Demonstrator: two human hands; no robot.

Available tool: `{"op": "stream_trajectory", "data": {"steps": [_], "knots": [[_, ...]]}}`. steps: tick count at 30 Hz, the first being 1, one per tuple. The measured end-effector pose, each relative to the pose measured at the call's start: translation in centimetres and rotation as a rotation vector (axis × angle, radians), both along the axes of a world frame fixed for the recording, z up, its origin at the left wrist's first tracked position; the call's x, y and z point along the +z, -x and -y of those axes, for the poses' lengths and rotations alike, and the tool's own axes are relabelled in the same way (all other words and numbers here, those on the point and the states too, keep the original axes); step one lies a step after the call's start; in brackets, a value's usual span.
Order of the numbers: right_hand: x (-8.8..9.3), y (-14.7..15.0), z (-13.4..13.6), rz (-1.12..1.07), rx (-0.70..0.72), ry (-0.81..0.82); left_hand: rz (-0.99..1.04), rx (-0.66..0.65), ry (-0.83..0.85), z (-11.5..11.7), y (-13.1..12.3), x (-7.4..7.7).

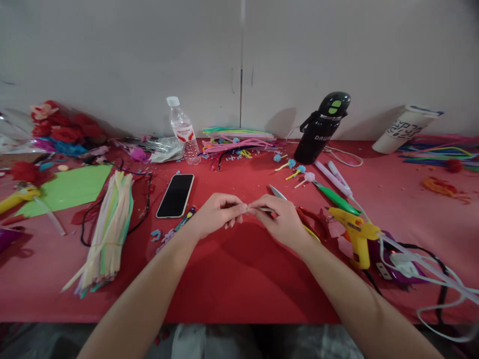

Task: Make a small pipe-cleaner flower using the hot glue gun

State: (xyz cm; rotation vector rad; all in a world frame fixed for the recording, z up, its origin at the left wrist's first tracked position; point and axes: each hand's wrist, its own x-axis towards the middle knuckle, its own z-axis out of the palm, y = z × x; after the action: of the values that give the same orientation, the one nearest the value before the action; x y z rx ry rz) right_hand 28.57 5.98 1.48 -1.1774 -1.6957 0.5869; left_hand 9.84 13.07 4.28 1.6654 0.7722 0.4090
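Note:
My left hand [222, 214] and my right hand [279, 219] meet above the middle of the red table. Thumb and fingertips of both are pinched together on a short, pale pipe cleaner [265, 210]; most of it is hidden by the fingers. Beside my right hand lie scissors with red handles [313, 222], partly covered by that hand, and a green-handled craft knife [337, 198]. A black phone [175, 196] rests to the left of my left hand. Beyond my right hand lie several small pipe-cleaner flowers [297, 172] with yellow or pale stems.
A pastel pipe-cleaner bundle [110, 229] lies left, beside a green sheet [75, 189]. At the right are a yellow glue gun [355, 232], a pink straightener [333, 178] and a purple power strip [389, 264] with tangled cords. A plastic bottle [184, 132] and black flask [320, 132] stand behind.

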Motion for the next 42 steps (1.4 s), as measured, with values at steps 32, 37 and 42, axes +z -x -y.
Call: {"op": "stream_trajectory", "data": {"steps": [32, 37, 42], "knots": [[0.0, -0.9, -0.3, 0.058, 0.017, 0.302, -0.129, 0.081, -0.429, -0.2, 0.3, -0.4], [-0.3, -1.0, -0.2, 0.066, 0.107, 0.341, -0.190, -0.060, -0.493, 0.1, 0.2, -0.3], [-0.1, -0.8, -0.1, 0.115, 0.134, 0.346, -0.238, -0.155, -0.511, 0.0, 0.3, -0.7]]}}
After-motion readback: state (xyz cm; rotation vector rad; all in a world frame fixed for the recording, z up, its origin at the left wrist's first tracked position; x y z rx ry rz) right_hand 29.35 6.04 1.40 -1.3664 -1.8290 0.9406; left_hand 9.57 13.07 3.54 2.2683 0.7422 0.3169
